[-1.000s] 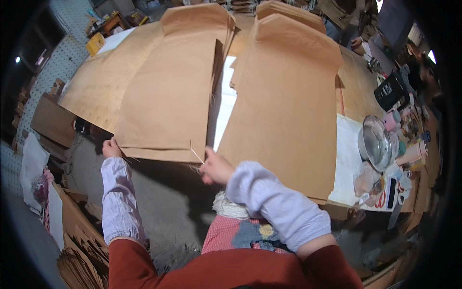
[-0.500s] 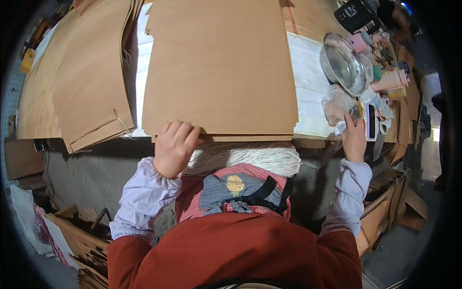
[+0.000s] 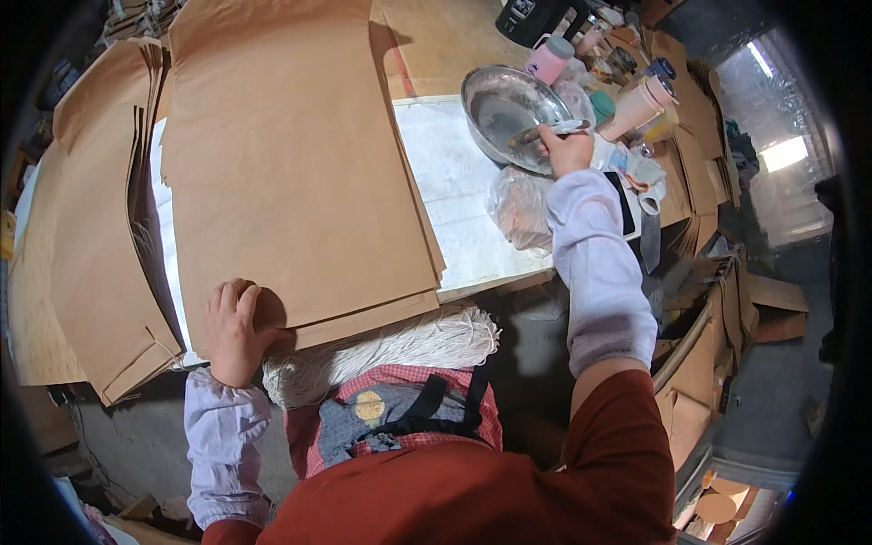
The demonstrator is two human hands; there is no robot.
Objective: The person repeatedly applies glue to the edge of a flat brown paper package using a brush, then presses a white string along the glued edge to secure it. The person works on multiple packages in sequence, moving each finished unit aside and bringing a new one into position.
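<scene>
A stack of large brown paper sheets [image 3: 291, 173] lies on the table before me. My left hand [image 3: 238, 331] is closed over its near left corner, fingers on top and thumb along the front edge. My right hand [image 3: 568, 153] reaches over the near right rim of a metal basin [image 3: 481, 109]. It is closed around a slim object [image 3: 521, 138] with a dark end and a pale part; its exact kind does not show. The dark end dips inside the basin. Just below the right hand, a crumpled clear plastic bag [image 3: 518, 211] touches the basin's side.
A second brown paper stack [image 3: 100, 245], with a string tie at its corner, lies at left. White string [image 3: 391, 354] lies bundled below the table edge. At right are a phone [image 3: 623, 202], a pink tumbler [image 3: 636, 109], a pink-lidded cup [image 3: 549, 59] and a black container [image 3: 536, 20].
My right hand has gone from the plastic bag up to the basin and holds a slim object. My view has turned right, so the table appears shifted left. My left hand stays at the stack's edge.
</scene>
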